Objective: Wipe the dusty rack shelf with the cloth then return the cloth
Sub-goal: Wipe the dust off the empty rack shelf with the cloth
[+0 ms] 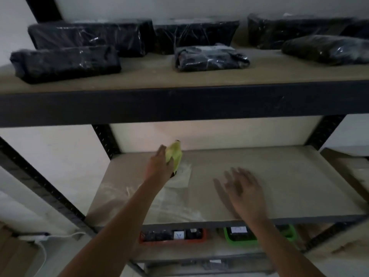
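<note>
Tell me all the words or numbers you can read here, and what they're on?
White label on the red plastic bin: one mark resembling "A", too blurred to be sure.
White label on the green plastic bin: too blurred to read.
Black plastic-wrapped packages on the top shelf: no readable text.

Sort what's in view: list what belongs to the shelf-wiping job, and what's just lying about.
Belongs to the job:
yellow cloth, held in the left hand
middle shelf
right hand, open over the shelf

Just lying about:
black wrapped packages on the upper shelf
red tray and green tray below
clear plastic bag on the middle shelf
</note>
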